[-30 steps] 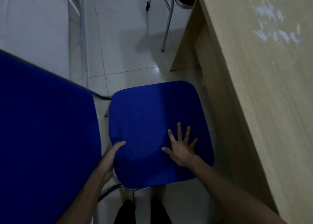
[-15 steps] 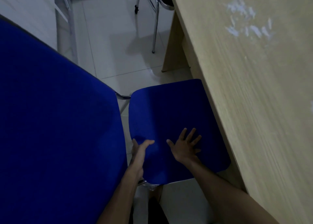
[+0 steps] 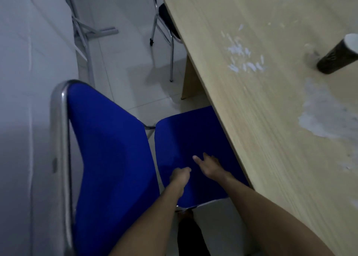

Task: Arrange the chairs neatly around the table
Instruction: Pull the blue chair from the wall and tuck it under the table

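Here the wooden table filled the right side of the view, its long edge running from the near right up and away toward the left. Its top was streaked with white smears, and a dark cylindrical container lay tilted on it at the far right. Beside the table stood the blue chair, chrome-framed, its backrest on the left and its seat reaching to the right, the seat's right edge already hidden under the table's overhang. A second, dark-seated chair stood farther off at the table's end, partly tucked under. On the blue seat, the right hand rested flat and open, fingers pointing toward the table edge, gripping nothing. The left hand sat just beside it, nearer the backrest, curled at the seat's near-left part; whether it truly clasped the cushion could not be told. The table lay to the right of both hands, the right hand being nearer, so any further push would probably go rightward, square to that long edge.
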